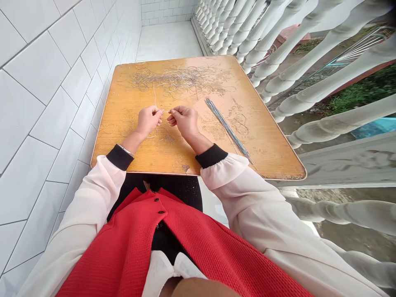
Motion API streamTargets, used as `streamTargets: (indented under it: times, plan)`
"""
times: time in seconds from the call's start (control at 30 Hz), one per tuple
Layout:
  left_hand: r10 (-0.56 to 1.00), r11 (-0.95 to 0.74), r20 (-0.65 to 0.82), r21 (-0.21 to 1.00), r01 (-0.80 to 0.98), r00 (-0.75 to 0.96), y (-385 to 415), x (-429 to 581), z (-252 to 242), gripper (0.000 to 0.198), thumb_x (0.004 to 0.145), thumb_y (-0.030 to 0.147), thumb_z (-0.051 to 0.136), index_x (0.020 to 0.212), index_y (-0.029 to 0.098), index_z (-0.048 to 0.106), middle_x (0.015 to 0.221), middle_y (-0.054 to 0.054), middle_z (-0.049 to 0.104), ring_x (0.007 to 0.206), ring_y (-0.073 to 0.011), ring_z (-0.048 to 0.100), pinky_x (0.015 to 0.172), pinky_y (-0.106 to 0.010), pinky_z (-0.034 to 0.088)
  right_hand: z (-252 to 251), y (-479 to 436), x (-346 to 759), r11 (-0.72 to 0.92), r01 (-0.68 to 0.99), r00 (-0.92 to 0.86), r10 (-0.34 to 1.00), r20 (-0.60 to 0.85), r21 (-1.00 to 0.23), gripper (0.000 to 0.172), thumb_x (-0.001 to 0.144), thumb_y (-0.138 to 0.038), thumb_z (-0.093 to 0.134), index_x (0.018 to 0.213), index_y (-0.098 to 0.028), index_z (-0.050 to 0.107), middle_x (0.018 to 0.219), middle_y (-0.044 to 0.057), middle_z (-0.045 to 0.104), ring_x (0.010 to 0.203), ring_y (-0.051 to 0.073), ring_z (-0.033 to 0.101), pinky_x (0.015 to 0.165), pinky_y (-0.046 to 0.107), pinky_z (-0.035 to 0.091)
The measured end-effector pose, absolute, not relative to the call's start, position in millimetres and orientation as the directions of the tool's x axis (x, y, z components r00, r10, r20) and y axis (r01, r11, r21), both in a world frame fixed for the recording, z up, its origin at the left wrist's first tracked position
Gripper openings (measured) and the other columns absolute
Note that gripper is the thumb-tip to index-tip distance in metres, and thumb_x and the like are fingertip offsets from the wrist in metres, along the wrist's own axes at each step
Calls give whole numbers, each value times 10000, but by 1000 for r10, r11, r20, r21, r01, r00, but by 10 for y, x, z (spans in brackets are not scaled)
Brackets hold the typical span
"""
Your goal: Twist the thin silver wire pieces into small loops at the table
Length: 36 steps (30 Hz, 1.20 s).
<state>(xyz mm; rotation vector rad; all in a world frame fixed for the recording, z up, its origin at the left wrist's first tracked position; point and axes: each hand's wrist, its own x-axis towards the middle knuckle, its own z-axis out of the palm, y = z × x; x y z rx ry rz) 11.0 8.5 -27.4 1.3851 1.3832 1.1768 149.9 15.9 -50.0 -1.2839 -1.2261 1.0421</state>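
Note:
My left hand point(148, 120) and my right hand point(185, 122) are raised a little above a yellow-brown wooden tabletop point(266, 154), their fingertips close together. The left fingers pinch a thin silver wire point(154, 95), which runs up towards a tangled heap of the same wire point(170, 78) at the far side. The right fingertips appear to pinch the wire's short end. A bundle of straight, thin metal rods point(227, 128) lies diagonally to the right of my right hand. Loose wire loops point(239, 124) lie beside it, and others lie near my left wrist.
A white tiled wall point(55, 111) runs along the left side of the table. White balusters point(309, 70) stand along the right, close to the table's right corner. A tiled floor point(168, 41) lies beyond the far edge. My white sleeves and red vest point(139, 243) fill the bottom.

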Motion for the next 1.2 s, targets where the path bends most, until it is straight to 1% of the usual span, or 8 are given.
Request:
streamTargets:
  times: [0.13, 0.27, 0.37, 0.5, 0.67, 0.87, 1.07, 1.2]
  plan:
    - [996, -46, 57, 985, 165, -63, 92, 126, -303, 340, 972, 104, 688, 664, 156, 556, 601, 56, 593, 508, -27, 557, 522, -143, 429, -523, 152, 1465, 40, 30, 119, 992, 43, -999, 230, 1010, -176, 650, 783, -186, 616, 631, -25, 655, 524, 75, 601, 538, 169, 501]
    - [993, -72, 82, 989, 128, -81, 127, 101, -347, 337, 974, 105, 676, 662, 158, 561, 608, 56, 597, 512, -28, 567, 529, -141, 442, -498, 111, 1450, -22, 9, 53, 998, -21, -1000, 228, 1041, -177, 602, 814, -187, 614, 662, 1, 697, 539, 92, 633, 582, 199, 545]
    - [992, -71, 83, 990, 125, -92, 143, 66, -349, 337, 972, 117, 684, 659, 155, 566, 603, 57, 596, 509, -20, 562, 534, -131, 440, -466, 103, 1509, -30, 49, -13, 999, -31, -998, 245, 1049, -327, 645, 850, -184, 641, 707, 33, 732, 577, 113, 667, 614, 221, 561]
    - [995, -53, 63, 990, 133, -74, 146, 30, -331, 350, 968, 137, 703, 650, 156, 560, 588, 54, 594, 496, -18, 546, 534, -133, 435, -434, 140, 1646, 52, 127, 0, 999, 53, -991, 403, 1001, -567, 679, 879, -183, 685, 780, 59, 756, 659, 131, 693, 648, 225, 554]
    - [998, -58, 59, 979, 198, 2, 105, 50, -317, 360, 969, 122, 695, 631, 161, 576, 550, 47, 587, 478, -33, 550, 526, -156, 442, -404, 157, 1688, 79, 140, -21, 997, 76, -987, 330, 982, -495, 718, 901, -176, 741, 861, 60, 767, 699, 121, 669, 666, 227, 535]
    - [991, -52, 14, 957, 287, 132, 66, 92, -357, 374, 948, 103, 698, 602, 169, 573, 501, 44, 584, 446, -52, 567, 504, -169, 431, -391, 135, 1666, 76, 68, -28, 997, 74, -995, 253, 933, -430, 760, 941, -178, 768, 912, 60, 778, 783, 129, 683, 741, 241, 548]
    - [985, -104, 35, 906, 411, 171, 13, 116, -401, 343, 922, 143, 709, 609, 189, 577, 493, 41, 591, 475, -88, 579, 555, -201, 430, -301, 201, 1812, 136, 8, 69, 988, 136, -991, 428, 913, -548, 757, 1187, -221, 715, 1037, 70, 791, 893, 149, 735, 815, 267, 582]
    - [968, -208, 99, 835, 510, 232, -13, 127, -406, 358, 909, 146, 704, 584, 201, 563, 497, 38, 594, 510, -108, 552, 582, -228, 377, -175, 201, 1888, 137, -10, 87, 987, 136, -991, 471, 941, -654, 688, 1104, -214, 724, 994, 85, 798, 871, 169, 752, 765, 262, 599]
